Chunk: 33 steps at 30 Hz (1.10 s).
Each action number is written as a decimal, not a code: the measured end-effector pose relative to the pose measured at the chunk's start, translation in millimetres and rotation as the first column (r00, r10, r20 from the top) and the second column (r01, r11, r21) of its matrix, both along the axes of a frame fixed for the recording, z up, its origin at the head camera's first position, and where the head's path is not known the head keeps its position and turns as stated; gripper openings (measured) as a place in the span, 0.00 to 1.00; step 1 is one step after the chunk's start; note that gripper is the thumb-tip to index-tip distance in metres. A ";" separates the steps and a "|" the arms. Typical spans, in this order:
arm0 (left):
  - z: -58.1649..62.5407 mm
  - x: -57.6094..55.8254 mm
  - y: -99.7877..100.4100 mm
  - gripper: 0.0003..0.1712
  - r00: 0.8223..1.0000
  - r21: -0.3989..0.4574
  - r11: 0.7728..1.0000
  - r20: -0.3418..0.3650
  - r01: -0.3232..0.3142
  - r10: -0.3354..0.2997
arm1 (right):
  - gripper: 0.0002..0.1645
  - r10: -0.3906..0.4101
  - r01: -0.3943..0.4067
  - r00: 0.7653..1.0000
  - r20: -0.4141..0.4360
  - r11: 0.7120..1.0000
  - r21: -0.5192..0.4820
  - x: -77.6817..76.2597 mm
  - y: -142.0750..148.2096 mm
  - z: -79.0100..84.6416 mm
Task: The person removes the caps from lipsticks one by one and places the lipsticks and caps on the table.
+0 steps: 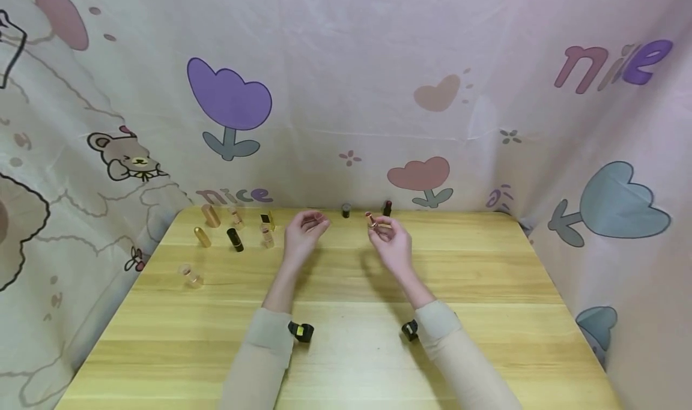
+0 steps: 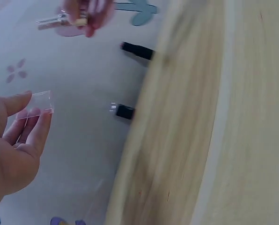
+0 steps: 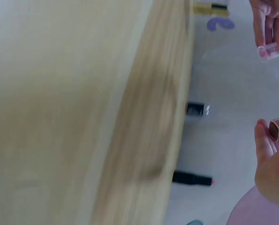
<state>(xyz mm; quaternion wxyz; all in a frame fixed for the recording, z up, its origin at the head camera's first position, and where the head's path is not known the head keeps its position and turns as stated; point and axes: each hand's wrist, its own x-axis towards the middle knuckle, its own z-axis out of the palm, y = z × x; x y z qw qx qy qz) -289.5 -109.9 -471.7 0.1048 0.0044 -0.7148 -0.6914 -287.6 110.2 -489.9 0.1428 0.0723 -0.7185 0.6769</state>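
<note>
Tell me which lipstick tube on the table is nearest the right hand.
The slim black lipstick with the pinkish tip, just behind the right hand at the back edge of the table; the other tubes there are farther left.

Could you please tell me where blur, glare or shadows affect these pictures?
Head view: pale glare on the near middle of the table, a shadow beside the right forearm; left wrist view: the right hand looks blurred; right wrist view: the table looks soft-focused.

Looks like a curtained-off tabletop setup; cannot be placed in home or studio. Has a wooden table (image 1: 486, 272) at six o'clock, enclosed from nine through twelve to three by hanging fabric (image 1: 335, 68) printed with tulips (image 1: 229, 101).
</note>
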 end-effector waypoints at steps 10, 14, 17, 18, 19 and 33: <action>-8.7 -43.2 10.0 0.20 0.993 -0.293 0.949 0.044 0.116 -0.107 | 0.21 -0.122 0.115 0.988 0.098 0.991 0.067 -37.7 31.9 -4.6; -11.3 -57.0 11.9 0.20 0.986 -0.348 0.923 0.094 0.162 -0.138 | 0.22 -0.169 0.151 0.977 0.126 0.978 0.142 -49.0 39.1 -6.5; -11.7 -64.6 13.2 0.20 0.981 -0.370 0.910 0.127 0.187 -0.149 | 0.23 -0.166 0.137 0.974 0.155 0.974 0.178 -55.8 41.4 -7.5; -11.2 -66.6 13.7 0.20 0.979 -0.379 0.905 0.134 0.194 -0.154 | 0.24 -0.163 0.130 0.972 0.167 0.972 0.195 -58.0 42.0 -8.3; -11.5 -68.6 14.5 0.19 0.977 -0.385 0.900 0.139 0.204 -0.162 | 0.24 -0.162 0.122 0.970 0.180 0.969 0.217 -60.1 42.8 -9.2; -14.2 -80.5 34.5 0.13 0.953 -0.530 0.796 0.228 0.294 -0.199 | 0.20 -0.144 -0.018 0.942 0.302 0.879 0.476 -79.9 56.0 -19.4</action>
